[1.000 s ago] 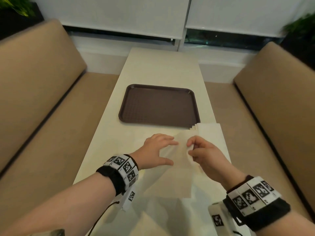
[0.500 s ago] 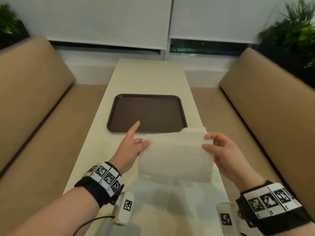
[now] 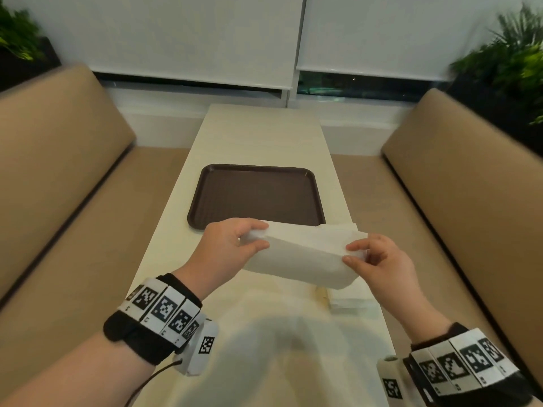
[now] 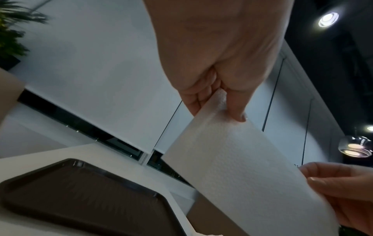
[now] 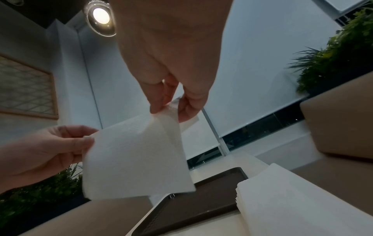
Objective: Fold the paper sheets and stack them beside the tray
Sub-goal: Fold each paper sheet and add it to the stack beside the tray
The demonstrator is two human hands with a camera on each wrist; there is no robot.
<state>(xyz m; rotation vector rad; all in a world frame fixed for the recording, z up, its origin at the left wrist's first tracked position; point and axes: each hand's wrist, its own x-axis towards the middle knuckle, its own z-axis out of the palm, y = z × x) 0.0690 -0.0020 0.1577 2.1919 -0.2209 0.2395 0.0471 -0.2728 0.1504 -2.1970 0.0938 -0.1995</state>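
A white paper sheet (image 3: pixel 305 257) hangs doubled over in the air above the table, just in front of the brown tray (image 3: pixel 255 198). My left hand (image 3: pixel 232 245) pinches its left end between thumb and fingers, and my right hand (image 3: pixel 373 259) pinches its right end. The left wrist view shows the textured sheet (image 4: pixel 242 167) under my left thumb and fingers (image 4: pixel 236 110). In the right wrist view the sheet (image 5: pixel 137 156) hangs curved from my right fingers (image 5: pixel 159 105). A stack of white paper sheets (image 5: pixel 292 204) lies on the table right of the tray (image 5: pixel 193 206), below the held sheet.
The narrow cream table (image 3: pixel 261 136) runs away from me between two tan bench seats (image 3: pixel 58 171) (image 3: pixel 458 177). White blinds and a window sill stand at the far end. Plants (image 3: pixel 511 60) fill both back corners.
The sheet was lifted off the table and spread between both hands, and is now doubled over with its ends brought together. Both hands rose and moved apart.
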